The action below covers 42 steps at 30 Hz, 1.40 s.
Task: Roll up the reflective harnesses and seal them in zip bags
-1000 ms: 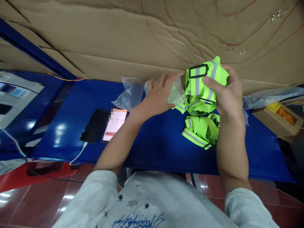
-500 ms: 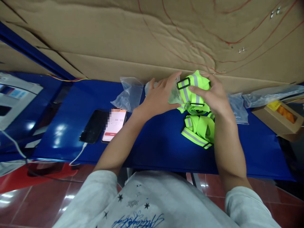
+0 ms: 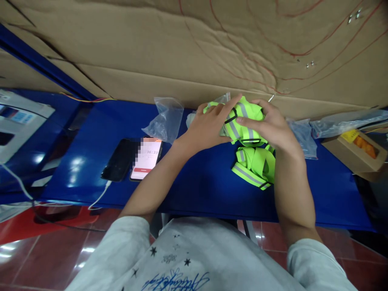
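A folded bundle of neon yellow-green reflective straps (image 3: pixel 250 111) with grey stripes and black buckles is between my hands. My right hand (image 3: pixel 273 123) grips its right side, thumb across the front. Around its left end, my left hand (image 3: pixel 209 123) curls its fingers over a clear plastic bag (image 3: pixel 224 97), whose edges show above and below the fingers. Some yellow-green fabric shows beyond the left knuckles, so part of the bundle appears to lie inside the bag. Nearer me, a second bundle of reflective straps (image 3: pixel 253 167) rests on the blue table, partly behind my right forearm.
An empty-looking clear zip bag (image 3: pixel 166 119) lies left of my hands. Two phones, one dark (image 3: pixel 117 159) and one lit (image 3: pixel 147 157), rest nearby. More clear bags (image 3: pixel 303 137) and a cardboard box (image 3: pixel 354 151) are at right. Cardboard panelling (image 3: pixel 136 48) rises behind the blue table (image 3: pixel 194 186).
The held strap bundle has shifted slightly left and down, further under my left hand's fingers. My left fingers have closed in over it. The second bundle stays put.
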Tool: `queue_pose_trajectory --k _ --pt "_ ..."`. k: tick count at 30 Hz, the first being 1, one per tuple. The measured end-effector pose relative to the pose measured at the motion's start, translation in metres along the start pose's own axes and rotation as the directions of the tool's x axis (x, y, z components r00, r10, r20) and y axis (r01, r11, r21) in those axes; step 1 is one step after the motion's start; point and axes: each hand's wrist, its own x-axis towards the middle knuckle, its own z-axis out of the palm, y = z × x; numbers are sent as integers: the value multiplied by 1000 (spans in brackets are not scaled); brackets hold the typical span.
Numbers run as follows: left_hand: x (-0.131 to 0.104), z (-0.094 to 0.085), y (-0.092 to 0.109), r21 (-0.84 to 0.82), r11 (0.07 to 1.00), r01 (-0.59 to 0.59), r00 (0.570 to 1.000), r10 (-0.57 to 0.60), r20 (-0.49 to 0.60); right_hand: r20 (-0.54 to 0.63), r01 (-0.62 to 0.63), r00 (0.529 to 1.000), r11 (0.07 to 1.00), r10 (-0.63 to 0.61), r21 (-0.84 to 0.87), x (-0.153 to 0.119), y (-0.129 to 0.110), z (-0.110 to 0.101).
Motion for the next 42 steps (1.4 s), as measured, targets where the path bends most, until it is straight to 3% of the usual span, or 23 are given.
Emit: queue_pose_trajectory --k 6,10,17,21,27,32,38,42 --pt "4 4 6 -129 991 18 999 -24 -46 -142 142 980 990 -141 -3 -4 -1 6" --pt "2 1 5 -198 977 77 991 -96 -89 -137 257 956 966 -259 -32 -5 -6 10" --pt "0 -6 4 -284 956 -72 992 39 -122 -160 270 947 960 -278 -74 -8 -10 14" --pt "3 -2 -8 -306 946 -110 989 75 -125 -152 286 944 956 -293 -69 -7 -9 2" --pt "3 -5 -8 -233 972 -22 998 8 -64 -26 304 950 941 -311 -149 -14 -12 -27" --pt "0 -4 -3 -249 938 -242 970 226 -91 152 299 950 932 -272 -205 -16 -9 -25" --pt "4 7 -5 17 999 -52 999 51 18 306 295 929 916 -209 -272 -9 4 -19" --pt "6 13 -4 54 995 -84 992 78 101 421 333 881 915 -215 -229 -5 10 -13"
